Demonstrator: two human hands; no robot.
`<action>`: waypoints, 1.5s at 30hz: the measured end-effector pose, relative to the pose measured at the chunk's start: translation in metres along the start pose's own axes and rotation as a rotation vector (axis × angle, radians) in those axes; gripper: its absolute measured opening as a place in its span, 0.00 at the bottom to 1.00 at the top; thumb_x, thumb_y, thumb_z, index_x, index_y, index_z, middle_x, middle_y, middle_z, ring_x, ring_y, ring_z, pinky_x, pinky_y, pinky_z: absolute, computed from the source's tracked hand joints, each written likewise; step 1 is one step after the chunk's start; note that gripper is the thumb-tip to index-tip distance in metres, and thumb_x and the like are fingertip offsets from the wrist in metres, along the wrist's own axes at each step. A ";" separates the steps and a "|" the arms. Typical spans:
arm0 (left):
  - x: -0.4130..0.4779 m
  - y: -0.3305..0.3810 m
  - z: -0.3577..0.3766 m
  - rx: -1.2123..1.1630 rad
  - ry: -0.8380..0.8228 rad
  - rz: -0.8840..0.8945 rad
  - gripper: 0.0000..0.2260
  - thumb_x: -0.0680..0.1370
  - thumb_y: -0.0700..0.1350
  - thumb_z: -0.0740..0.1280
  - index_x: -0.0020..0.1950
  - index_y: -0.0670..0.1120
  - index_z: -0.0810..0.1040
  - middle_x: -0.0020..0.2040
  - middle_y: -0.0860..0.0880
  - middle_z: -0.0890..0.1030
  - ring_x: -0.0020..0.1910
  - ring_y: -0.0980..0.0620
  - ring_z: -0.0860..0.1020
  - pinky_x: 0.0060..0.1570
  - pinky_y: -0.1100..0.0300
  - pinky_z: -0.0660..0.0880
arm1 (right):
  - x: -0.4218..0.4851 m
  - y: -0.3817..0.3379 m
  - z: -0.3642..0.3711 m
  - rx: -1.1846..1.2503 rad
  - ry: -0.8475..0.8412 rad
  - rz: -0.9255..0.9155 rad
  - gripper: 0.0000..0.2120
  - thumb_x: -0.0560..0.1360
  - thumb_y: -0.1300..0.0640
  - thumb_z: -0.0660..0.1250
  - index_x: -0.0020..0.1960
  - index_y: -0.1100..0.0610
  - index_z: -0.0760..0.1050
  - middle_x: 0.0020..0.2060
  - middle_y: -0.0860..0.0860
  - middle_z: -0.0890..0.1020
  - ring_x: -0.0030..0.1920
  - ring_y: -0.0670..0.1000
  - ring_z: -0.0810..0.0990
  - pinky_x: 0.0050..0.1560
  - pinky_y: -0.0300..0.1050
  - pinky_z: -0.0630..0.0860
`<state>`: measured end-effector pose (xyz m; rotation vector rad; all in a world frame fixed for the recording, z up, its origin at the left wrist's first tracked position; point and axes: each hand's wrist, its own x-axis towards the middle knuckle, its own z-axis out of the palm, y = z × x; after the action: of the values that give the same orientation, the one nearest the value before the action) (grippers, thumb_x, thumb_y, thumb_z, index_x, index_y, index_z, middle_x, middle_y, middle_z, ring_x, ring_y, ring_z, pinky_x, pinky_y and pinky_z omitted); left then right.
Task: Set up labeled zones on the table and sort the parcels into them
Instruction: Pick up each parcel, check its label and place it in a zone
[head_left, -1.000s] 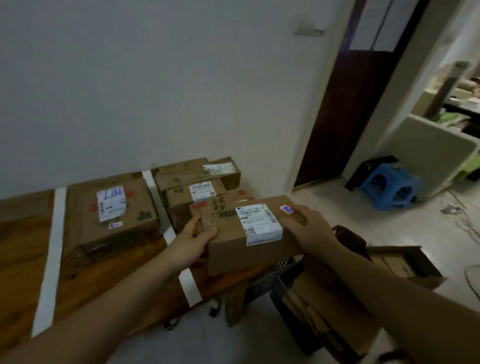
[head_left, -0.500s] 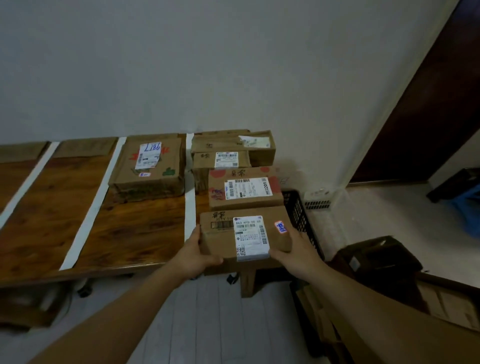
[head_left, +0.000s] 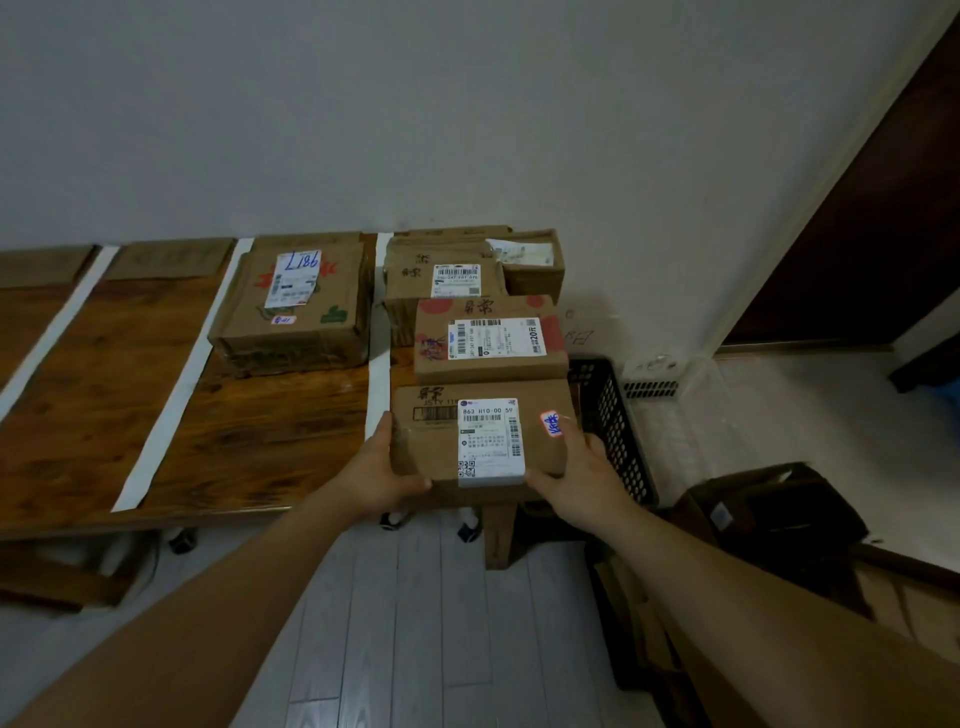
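Note:
A brown cardboard parcel (head_left: 441, 441) with a white shipping label and a small red-edged sticker sits at the front right corner of the wooden table (head_left: 130, 395). My left hand (head_left: 384, 467) grips its left side and my right hand (head_left: 576, 467) grips its right side. Behind it in the same rightmost zone lie a parcel with red blotches (head_left: 488, 338) and two more parcels (head_left: 447, 275) against the wall. A larger box marked 1186 (head_left: 296, 306) stands in the zone to the left. White tape strips (head_left: 379, 338) divide the tabletop into zones.
A black perforated crate (head_left: 613, 426) stands right of the table. Dark and brown cardboard boxes (head_left: 779, 514) lie on the floor at the right. A dark door (head_left: 883, 208) is at the far right. The wall runs behind the table.
The view swung left and down toward the table. The parcel in both hands moved forward and down to the table's front right corner, in line behind the red-blotched parcel.

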<state>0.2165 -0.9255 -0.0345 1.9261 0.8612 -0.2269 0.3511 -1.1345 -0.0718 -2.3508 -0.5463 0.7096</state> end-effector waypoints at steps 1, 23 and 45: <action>-0.001 0.001 -0.004 0.022 0.002 0.013 0.50 0.70 0.47 0.76 0.78 0.51 0.40 0.77 0.48 0.56 0.75 0.45 0.58 0.68 0.53 0.63 | 0.000 -0.003 -0.002 -0.021 0.010 0.003 0.42 0.72 0.42 0.70 0.77 0.48 0.51 0.71 0.54 0.59 0.70 0.58 0.65 0.69 0.54 0.67; -0.184 -0.173 -0.396 0.066 0.548 -0.032 0.35 0.75 0.53 0.68 0.77 0.52 0.54 0.77 0.46 0.57 0.73 0.44 0.62 0.68 0.51 0.65 | -0.044 -0.448 0.167 -0.360 -0.100 -0.511 0.38 0.73 0.34 0.64 0.77 0.51 0.59 0.75 0.56 0.61 0.70 0.60 0.67 0.67 0.54 0.69; -0.221 -0.431 -0.791 -0.104 0.823 -0.324 0.36 0.75 0.54 0.69 0.77 0.55 0.53 0.77 0.47 0.58 0.73 0.45 0.62 0.67 0.52 0.64 | 0.025 -0.873 0.514 -0.419 -0.374 -0.904 0.39 0.74 0.35 0.63 0.78 0.51 0.56 0.75 0.56 0.60 0.73 0.59 0.62 0.71 0.52 0.65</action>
<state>-0.3830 -0.2479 0.1703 1.7620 1.6858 0.4518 -0.1163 -0.2637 0.1521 -1.9664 -1.9060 0.6146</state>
